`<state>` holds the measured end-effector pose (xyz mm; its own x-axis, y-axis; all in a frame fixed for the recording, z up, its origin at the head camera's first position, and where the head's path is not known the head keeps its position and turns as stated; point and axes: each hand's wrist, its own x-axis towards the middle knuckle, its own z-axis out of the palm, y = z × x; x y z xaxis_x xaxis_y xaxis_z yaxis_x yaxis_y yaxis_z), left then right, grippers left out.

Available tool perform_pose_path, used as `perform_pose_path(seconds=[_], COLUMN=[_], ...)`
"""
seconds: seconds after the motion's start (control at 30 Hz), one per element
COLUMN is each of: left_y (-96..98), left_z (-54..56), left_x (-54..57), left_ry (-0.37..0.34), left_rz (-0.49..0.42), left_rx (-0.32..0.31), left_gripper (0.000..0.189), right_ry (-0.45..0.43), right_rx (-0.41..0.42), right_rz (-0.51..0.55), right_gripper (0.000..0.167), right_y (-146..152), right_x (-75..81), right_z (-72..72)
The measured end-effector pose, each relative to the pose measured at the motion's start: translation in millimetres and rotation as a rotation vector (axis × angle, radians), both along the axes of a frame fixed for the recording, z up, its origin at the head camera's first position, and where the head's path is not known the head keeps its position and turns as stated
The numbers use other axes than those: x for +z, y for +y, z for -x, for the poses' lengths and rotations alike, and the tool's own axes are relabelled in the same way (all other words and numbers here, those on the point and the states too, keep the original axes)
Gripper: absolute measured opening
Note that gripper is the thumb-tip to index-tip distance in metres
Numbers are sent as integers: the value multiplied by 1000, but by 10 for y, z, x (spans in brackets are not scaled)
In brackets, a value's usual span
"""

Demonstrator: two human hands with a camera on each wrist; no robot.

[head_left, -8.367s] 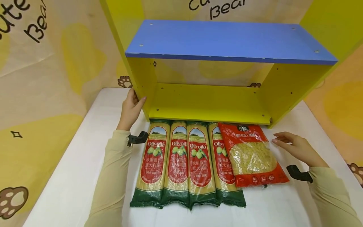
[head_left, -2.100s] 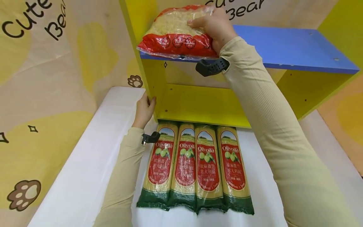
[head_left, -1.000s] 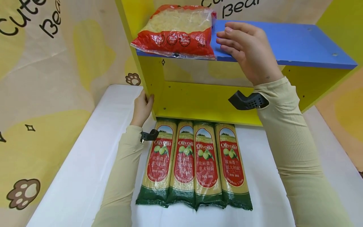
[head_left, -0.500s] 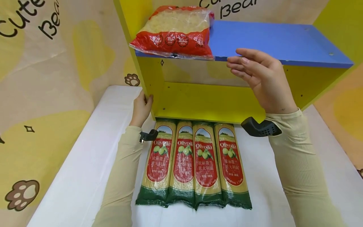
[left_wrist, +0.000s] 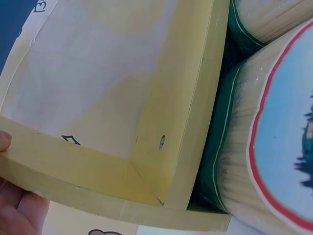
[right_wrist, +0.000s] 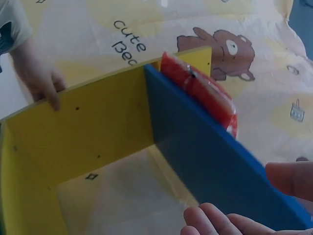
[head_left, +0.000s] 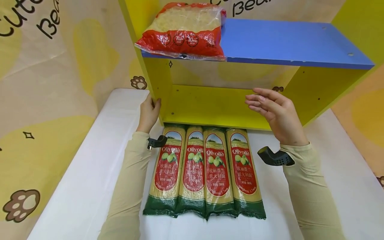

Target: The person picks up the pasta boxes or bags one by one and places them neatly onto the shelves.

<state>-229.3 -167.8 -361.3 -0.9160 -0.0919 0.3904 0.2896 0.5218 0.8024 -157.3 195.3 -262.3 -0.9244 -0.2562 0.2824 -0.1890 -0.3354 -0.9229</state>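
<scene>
My left hand (head_left: 149, 112) grips the front edge of the left side panel of a yellow shelf unit (head_left: 210, 103), thumb inside and fingers outside. The left wrist view shows that panel (left_wrist: 88, 176) between thumb and fingers. My right hand (head_left: 277, 111) is held in the air before the lower compartment, fingers extended and holding nothing. On the left end of the blue shelf board (head_left: 279, 40) lies a red bag of pasta (head_left: 184, 31), its front edge slightly over the board's edge. Several spaghetti packs (head_left: 216, 166) with green ends lie side by side in front of the unit.
A white tabletop (head_left: 81, 176) carries the unit and the packs. Behind and beside it hangs a patterned cloth (head_left: 48, 83) with paw prints and lettering. The yellow right side panel (head_left: 318, 90) bounds the compartments.
My right hand carried the red pasta bag from the spaghetti packs up to the blue board, let it go, then drew back right and down. My left hand kept its grip on the panel.
</scene>
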Motion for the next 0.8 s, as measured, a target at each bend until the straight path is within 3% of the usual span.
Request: perform_pose_path(seconds=[0.23, 0.63, 0.8], left_y=[5, 15, 12], left_z=[18, -1, 0], left_x=[-20, 13, 10], left_ry=[9, 4, -11], left_rz=[11, 8, 11], left_rx=[1, 7, 18], left_gripper=[29, 28, 28], right_ry=[-65, -139, -171], right_rx=[-9, 6, 11], right_rz=[-5, -17, -122], right_gripper=[26, 25, 24], right_y=[170, 339, 403], right_x=[-337, -676, -778], right_z=[-115, -273, -295])
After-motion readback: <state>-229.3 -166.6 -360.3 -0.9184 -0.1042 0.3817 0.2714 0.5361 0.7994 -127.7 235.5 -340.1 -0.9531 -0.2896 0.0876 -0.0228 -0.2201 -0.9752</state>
